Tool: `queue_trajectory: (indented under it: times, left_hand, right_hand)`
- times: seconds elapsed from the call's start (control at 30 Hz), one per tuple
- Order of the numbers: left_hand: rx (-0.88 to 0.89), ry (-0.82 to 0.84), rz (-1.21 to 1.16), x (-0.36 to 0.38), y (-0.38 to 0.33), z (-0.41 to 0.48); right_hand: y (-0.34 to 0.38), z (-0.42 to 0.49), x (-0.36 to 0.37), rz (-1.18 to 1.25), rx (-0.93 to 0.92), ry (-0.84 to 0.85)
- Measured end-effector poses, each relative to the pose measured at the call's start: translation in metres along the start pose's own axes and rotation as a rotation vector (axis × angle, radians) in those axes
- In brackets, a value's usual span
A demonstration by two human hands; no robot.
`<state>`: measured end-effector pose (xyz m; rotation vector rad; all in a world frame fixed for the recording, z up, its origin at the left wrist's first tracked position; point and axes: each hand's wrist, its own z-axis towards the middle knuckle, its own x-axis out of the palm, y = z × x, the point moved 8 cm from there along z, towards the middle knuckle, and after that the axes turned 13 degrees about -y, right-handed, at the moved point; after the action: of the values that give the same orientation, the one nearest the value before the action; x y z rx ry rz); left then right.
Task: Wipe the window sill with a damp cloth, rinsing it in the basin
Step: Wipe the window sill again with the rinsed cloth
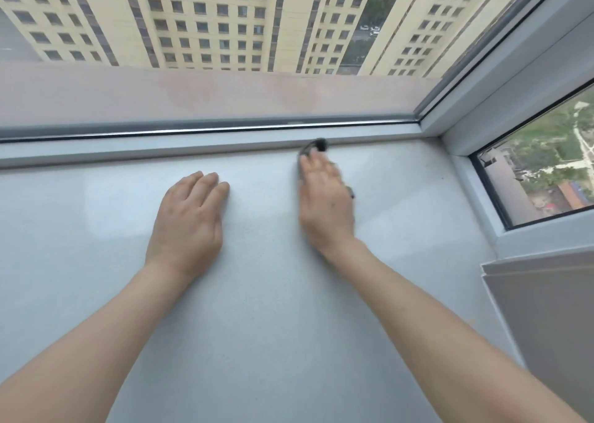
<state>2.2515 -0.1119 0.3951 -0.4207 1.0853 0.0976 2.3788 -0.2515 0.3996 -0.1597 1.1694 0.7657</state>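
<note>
Corner window with a high outlook.
Cream apartment blocks (pixel 225 20) are seen through the front pane. Green ground (pixel 543 152) is seen through the side pane (pixel 527 197). The panes are joined by a pale window frame (pixel 501 78).

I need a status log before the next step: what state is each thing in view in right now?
left hand: flat on the sill, fingers straight, holding nothing.
right hand: fingers straight, pressing the cloth down; blurred.
cloth: dark grey, mostly hidden under the right hand, far end against the window frame.
window sill: pale; cannot tell whether wet or dry.
basin: not in view.
</note>
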Motion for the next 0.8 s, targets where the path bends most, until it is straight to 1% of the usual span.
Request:
queue_trajectory:
  times: [0.03,0.07,0.1,0.17,0.2,0.27,0.33,0.4,0.47,0.5,0.53,0.57,0.6,0.63,0.67,0.7,0.73,0.8]
  left_hand:
    - [0.002,0.000,0.005,0.000,0.000,0.000]
    - [0.006,0.004,0.008,0.001,-0.001,0.001]
    - [0.009,0.009,0.012,0.002,-0.001,0.001]
    - [0.007,0.004,0.019,0.002,0.000,0.001]
    - [0.004,0.000,0.021,0.001,0.001,0.000]
    - [-0.004,-0.007,0.023,0.000,0.002,-0.001]
    - [-0.003,-0.010,0.023,0.000,0.001,0.000]
    - [-0.005,-0.002,0.016,0.000,0.001,0.000]
    - [-0.013,-0.002,0.019,0.000,0.001,-0.001]
    - [-0.014,0.002,0.016,0.000,0.001,-0.002]
    - [-0.012,0.006,0.012,0.001,0.001,-0.002]
    - [-0.010,0.006,0.009,0.001,0.001,-0.001]
    - [-0.011,0.001,0.003,0.002,0.002,-0.001]
    - [-0.017,-0.007,-0.009,0.002,0.004,-0.001]
    - [-0.030,-0.013,-0.033,0.001,0.006,-0.001]
    - [-0.051,-0.019,-0.068,0.000,0.007,-0.001]
    - [-0.078,-0.028,-0.105,-0.002,0.008,-0.001]
    - [-0.129,-0.043,-0.151,-0.009,0.009,-0.007]
  right_hand:
    - [0.037,-0.013,0.010,0.072,-0.161,0.024]
    - [0.057,-0.020,0.017,0.143,-0.245,0.086]
    - [0.063,-0.018,0.021,0.199,-0.278,0.153]
    - [0.038,0.000,0.021,0.221,-0.288,0.194]
    - [0.015,0.008,0.018,0.201,-0.258,0.208]
    - [-0.047,0.024,0.007,0.100,-0.133,0.172]
    - [-0.117,0.030,-0.012,-0.004,0.043,0.141]
    - [-0.164,0.030,-0.031,-0.065,0.235,0.127]
    - [-0.160,0.022,-0.043,-0.004,0.384,0.081]
    - [-0.136,0.014,-0.047,0.040,0.400,0.038]
    - [-0.101,0.001,-0.049,0.072,0.340,0.003]
    - [-0.053,-0.020,-0.047,0.113,0.195,0.004]
    - [-0.001,-0.051,-0.041,0.139,-0.002,0.041]
    - [0.046,-0.087,-0.035,0.131,-0.195,0.117]
    - [0.075,-0.116,-0.031,0.114,-0.318,0.199]
    - [0.083,-0.131,-0.028,0.103,-0.364,0.263]
    - [0.074,-0.132,-0.025,0.113,-0.358,0.290]
    - [0.031,-0.114,-0.026,0.096,-0.248,0.268]
